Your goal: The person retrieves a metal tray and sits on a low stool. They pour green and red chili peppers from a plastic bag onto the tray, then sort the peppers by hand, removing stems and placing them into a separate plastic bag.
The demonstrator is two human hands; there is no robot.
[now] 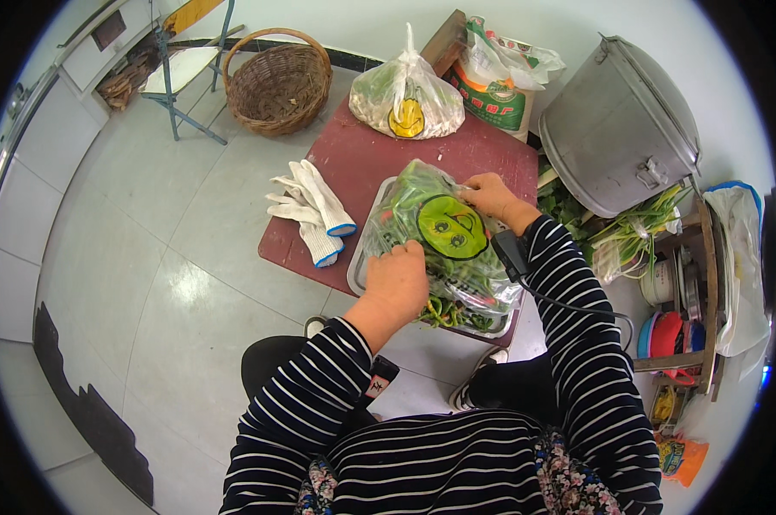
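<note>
A clear plastic bag [391, 206] printed with a smiling face lies on a metal tray [356, 273], with green chili peppers showing through it. My left hand [397, 273] is closed in a fist on the near left side of the bag. At the far right side, my right hand [491, 196] pinches the film between thumb and fingers. Several green peppers [449, 312], some tinged red, lie on the tray at the bag's near edge. The tray rests on a low dark-red table [362, 154]. My left fingertips are partly hidden.
White knit gloves [314, 209] lie on the table's left corner. A knotted plastic bag [369, 100] stands at the back, beside a printed sack [491, 96]. To the right are a large metal pot [613, 122], leafy greens [645, 225] and a wooden rack [710, 290]. A wicker basket [278, 87] sits on the floor.
</note>
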